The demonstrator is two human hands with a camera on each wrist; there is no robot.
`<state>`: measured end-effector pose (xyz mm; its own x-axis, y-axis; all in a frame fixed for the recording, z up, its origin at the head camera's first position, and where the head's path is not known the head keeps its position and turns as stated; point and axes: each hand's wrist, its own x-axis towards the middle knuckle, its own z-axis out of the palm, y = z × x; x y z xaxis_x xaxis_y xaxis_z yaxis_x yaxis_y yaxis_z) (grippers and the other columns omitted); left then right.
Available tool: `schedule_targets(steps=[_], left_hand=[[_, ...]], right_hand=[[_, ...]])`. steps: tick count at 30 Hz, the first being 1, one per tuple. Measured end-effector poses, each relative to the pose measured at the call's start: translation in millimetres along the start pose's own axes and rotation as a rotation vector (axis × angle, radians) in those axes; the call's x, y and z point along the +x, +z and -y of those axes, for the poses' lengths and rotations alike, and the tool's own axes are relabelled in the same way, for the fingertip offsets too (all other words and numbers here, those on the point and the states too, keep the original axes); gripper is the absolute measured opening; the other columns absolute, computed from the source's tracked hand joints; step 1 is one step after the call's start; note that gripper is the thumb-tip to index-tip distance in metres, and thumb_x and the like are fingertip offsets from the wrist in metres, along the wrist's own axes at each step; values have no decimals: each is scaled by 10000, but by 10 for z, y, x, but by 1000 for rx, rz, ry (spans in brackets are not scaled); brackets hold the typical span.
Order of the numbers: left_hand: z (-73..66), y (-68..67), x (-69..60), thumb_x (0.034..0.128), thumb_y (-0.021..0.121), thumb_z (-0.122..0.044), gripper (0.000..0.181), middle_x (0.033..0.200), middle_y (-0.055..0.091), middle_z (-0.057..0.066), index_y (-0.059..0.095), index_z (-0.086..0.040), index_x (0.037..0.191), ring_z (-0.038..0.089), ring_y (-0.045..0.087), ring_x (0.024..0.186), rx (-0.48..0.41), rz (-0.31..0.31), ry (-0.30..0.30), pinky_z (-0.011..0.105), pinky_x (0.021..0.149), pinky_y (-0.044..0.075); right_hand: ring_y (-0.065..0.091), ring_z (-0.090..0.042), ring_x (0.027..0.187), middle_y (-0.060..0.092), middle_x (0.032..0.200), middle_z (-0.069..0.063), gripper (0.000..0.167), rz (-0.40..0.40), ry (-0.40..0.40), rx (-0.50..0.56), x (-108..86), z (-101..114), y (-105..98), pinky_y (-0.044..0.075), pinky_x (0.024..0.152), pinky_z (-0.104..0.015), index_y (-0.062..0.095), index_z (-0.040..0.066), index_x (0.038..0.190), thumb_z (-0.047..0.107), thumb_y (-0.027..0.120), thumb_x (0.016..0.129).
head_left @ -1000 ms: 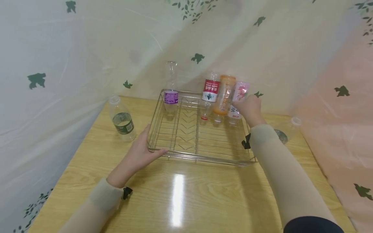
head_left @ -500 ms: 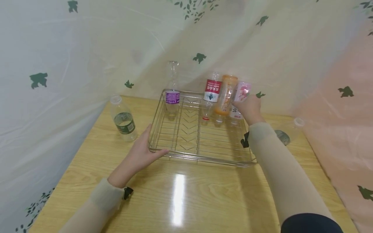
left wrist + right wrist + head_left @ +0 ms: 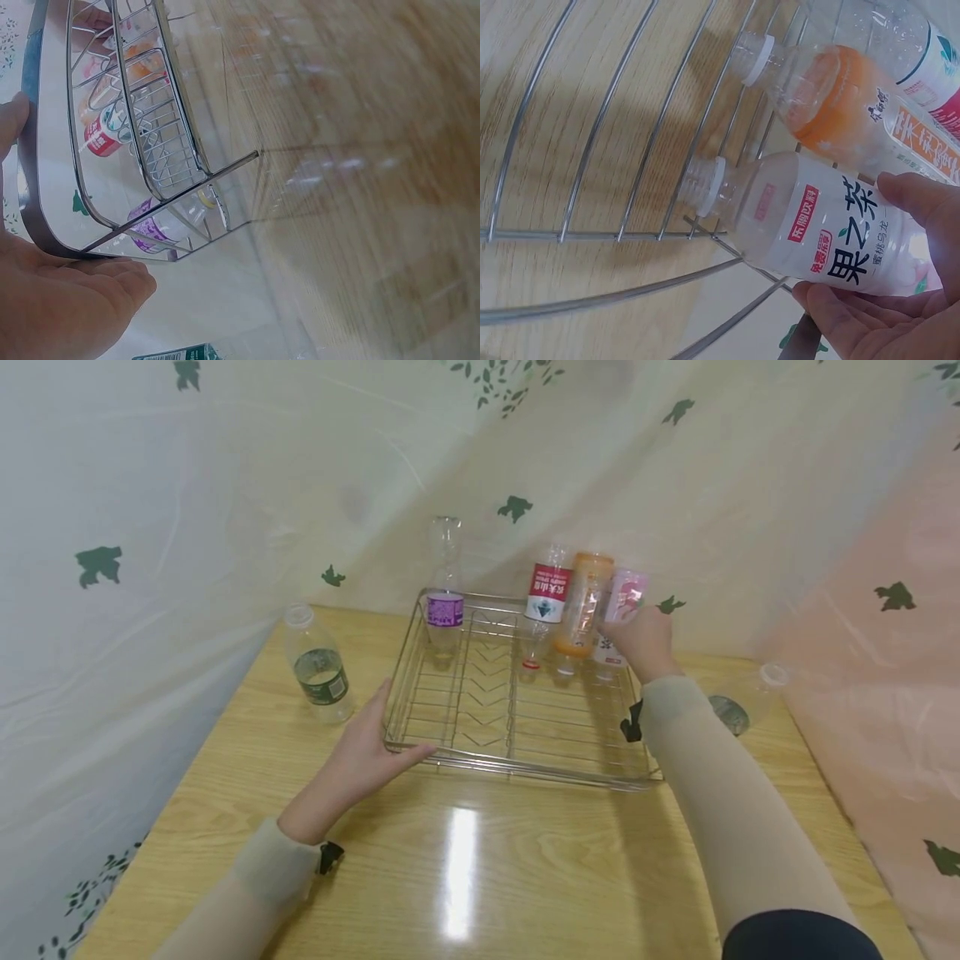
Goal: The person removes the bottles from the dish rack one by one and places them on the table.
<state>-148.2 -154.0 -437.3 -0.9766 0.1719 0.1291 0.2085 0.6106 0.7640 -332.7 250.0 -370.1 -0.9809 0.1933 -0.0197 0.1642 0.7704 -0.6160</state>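
In the head view my left hand (image 3: 367, 752) rests on the near left corner of the wire rack (image 3: 480, 760), thumb along the front rim, fingers along the side. My right hand (image 3: 643, 639) holds the pink-labelled bottle (image 3: 627, 596) at the rack's back right; in the right wrist view, thumb and fingers grip the bottle (image 3: 810, 225), its white cap pointing down among the wires. Beside it leans the orange bottle (image 3: 583, 602), then the red-labelled bottle (image 3: 547, 593). The purple-labelled bottle (image 3: 445, 610) stands cap-down at the back left of the rack.
A green-labelled bottle (image 3: 321, 677) stands on the table left of the rack. Another clear bottle (image 3: 738, 706) is on the right, partly behind my right sleeve. A patterned sheet (image 3: 360, 468) hangs behind the table (image 3: 375, 877).
The view has shifted very slightly. Both hands keep their places, the left on the rack corner and the right on the pink-labelled bottle.
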Motion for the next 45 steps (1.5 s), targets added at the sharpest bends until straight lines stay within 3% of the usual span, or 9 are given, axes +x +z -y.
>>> schedule_targets(steps=[7, 12, 15, 24, 29, 37, 45], left_hand=[[-5, -3, -6, 788, 791, -638, 1249, 1640, 189, 211, 91, -30, 1625, 421, 251, 1465, -4, 6, -7, 575, 1174, 242], [-24, -15, -15, 778, 761, -690, 1270, 1639, 186, 215, 84, -30, 1626, 428, 254, 1462, 4, 12, -22, 580, 1171, 246], [-28, -16, -19, 781, 758, -691, 1268, 1641, 180, 213, 81, -31, 1626, 424, 247, 1466, 5, 14, -23, 578, 1173, 241], [-48, -16, -16, 817, 801, -580, 1215, 1643, 176, 208, 79, -31, 1626, 418, 241, 1470, 6, 19, -25, 571, 1178, 234], [-50, -20, -19, 820, 809, -561, 1206, 1639, 192, 215, 82, -39, 1627, 421, 254, 1464, -6, 18, -18, 576, 1175, 240], [-29, -20, -12, 813, 823, -547, 1203, 1635, 212, 215, 98, -38, 1627, 421, 272, 1457, -14, 9, 0, 579, 1174, 246], [-37, -15, -15, 814, 810, -569, 1218, 1640, 177, 221, 70, -48, 1630, 429, 244, 1465, -8, 16, -20, 579, 1176, 235]], right_hand=[[463, -180, 567, 488, 657, -8, 449, -3, 14, 5, -24, 23, -31, 458, 517, -335, 504, 70, 784, 426, 754, 897], [639, -283, 798, 637, 929, -142, 404, 20, 38, 63, -133, 116, -108, 588, 700, -390, 599, -9, 995, 358, 747, 916], [671, -339, 929, 651, 1060, -195, 433, 27, 41, 77, -163, 133, -147, 604, 798, -436, 605, -37, 1111, 330, 741, 926], [676, -305, 855, 653, 1023, -184, 433, 0, 30, 4, -126, 126, -235, 607, 670, -350, 609, -6, 1046, 391, 727, 919], [622, -239, 753, 643, 945, -144, 401, -36, 3, -27, -157, 191, -293, 526, 556, -290, 592, 35, 940, 415, 716, 912], [658, -274, 848, 657, 1020, -153, 410, -60, -15, 26, -269, 311, -361, 583, 659, -320, 625, 16, 1038, 381, 742, 894], [658, -267, 830, 653, 1033, -153, 484, -62, -23, 40, -369, 345, -438, 588, 624, -301, 622, 2, 1103, 409, 757, 879]])
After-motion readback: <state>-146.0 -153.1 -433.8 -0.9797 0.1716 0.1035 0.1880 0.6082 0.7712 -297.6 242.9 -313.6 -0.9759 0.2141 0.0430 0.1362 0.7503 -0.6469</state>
